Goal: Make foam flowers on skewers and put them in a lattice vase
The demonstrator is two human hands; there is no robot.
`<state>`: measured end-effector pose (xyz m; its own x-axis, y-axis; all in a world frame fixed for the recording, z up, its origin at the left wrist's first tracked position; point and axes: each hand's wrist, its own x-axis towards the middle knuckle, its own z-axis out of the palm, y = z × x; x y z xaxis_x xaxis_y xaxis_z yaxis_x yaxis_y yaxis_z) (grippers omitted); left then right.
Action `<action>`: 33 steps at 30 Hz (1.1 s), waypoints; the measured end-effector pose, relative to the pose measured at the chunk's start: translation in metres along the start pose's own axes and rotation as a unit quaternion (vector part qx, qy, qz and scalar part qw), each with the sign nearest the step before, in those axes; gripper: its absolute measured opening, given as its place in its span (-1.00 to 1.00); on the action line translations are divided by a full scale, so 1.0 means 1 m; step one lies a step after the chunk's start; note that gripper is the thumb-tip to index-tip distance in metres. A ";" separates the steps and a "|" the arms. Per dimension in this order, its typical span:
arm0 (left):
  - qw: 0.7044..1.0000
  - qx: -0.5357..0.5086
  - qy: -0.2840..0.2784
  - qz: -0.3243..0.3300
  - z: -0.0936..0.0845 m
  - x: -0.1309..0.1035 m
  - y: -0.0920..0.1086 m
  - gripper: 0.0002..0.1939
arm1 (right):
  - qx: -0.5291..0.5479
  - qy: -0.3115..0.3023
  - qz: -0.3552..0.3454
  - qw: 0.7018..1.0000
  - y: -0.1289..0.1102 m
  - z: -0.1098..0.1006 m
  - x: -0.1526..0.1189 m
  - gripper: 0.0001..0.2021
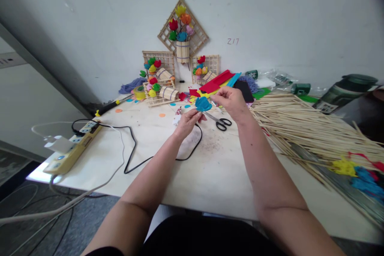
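Observation:
My left hand [186, 125] is closed on a blue craft flower [203, 104], its petals facing up above the fingers. To the right of the flower, my right hand [232, 102] is raised with thumb and fingertips pinched together; whatever is between them is too small to make out. Black-handled scissors [222, 124] lie on the table just beyond and below the hands, their blades partly behind the left fingers. Beside the left hand sits a small red-and-white patterned thing [179, 111], partly hidden, near a black cord [200, 138].
Lattice frames with colourful flowers [159, 68] lean at the wall. Red, yellow and blue sheets [217, 82] lie behind my right hand. Many thin sticks [300, 128] cover the right side, near a dark bottle [345, 92]. A power strip [75, 148] with cords sits left.

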<state>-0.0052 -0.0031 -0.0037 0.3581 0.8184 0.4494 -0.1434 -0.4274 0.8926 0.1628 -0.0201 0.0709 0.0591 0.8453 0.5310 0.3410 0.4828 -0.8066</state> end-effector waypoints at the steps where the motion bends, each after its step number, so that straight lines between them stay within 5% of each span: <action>1: 0.999 -0.029 0.012 -0.018 0.000 0.000 0.001 -0.69 | 0.035 -0.007 0.012 0.999 0.001 0.000 0.000 -0.76; 7: 0.967 -0.219 0.109 -0.077 -0.001 0.002 0.008 -0.67 | 0.215 -0.090 0.104 0.967 0.006 0.010 -0.001 -0.76; 13: 0.950 -0.258 0.126 -0.123 -0.002 0.003 0.013 -0.66 | 0.270 -0.103 0.166 0.943 0.011 0.028 -0.006 -0.79; 20: 0.960 -0.229 0.077 -0.144 -0.003 0.003 0.011 -0.64 | 0.238 -0.085 0.194 0.948 0.015 0.038 -0.007 -0.77; 33: 0.970 -0.214 0.022 -0.113 -0.004 0.002 0.005 -0.62 | 0.094 -0.094 0.133 0.982 0.016 0.040 -0.009 -0.80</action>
<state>-0.0088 -0.0019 0.0015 0.3860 0.8926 0.2329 -0.4389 -0.0444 0.8974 0.1304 -0.0109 0.0432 -0.0573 0.9662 0.2515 0.1559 0.2575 -0.9536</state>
